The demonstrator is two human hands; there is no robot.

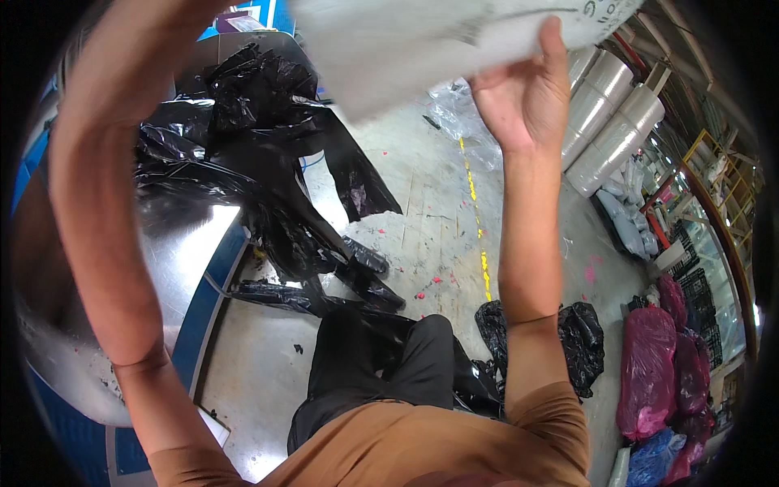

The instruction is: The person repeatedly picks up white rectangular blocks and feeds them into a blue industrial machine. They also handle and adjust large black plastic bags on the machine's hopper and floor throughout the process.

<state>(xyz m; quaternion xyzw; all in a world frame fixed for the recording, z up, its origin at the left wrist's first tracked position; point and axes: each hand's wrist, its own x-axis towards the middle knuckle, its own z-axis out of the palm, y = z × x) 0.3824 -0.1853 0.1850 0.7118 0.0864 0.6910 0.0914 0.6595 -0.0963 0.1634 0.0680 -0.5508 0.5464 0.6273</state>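
A large flat white package point(389, 57), blurred and with dark marks along one edge, is held up at the top of the view. My right hand point(523, 101) grips its lower right side, the thumb across the front and the fingers hidden behind it. My left hand point(134, 61) is raised at the upper left, its fingers beyond the top edge, so its hold cannot be made out. Below the package, crumpled black plastic bags point(260, 138) spread over a shiny metal worktop point(191, 268) and hang down over its edge toward my legs.
More black plastic point(580, 341) lies on the floor by my right elbow. Large wrapped rolls point(604, 114) stand at the far right, and filled purple bags point(649, 373) at the near right. A yellow line point(472, 195) crosses the grey floor, which has pink scraps on it.
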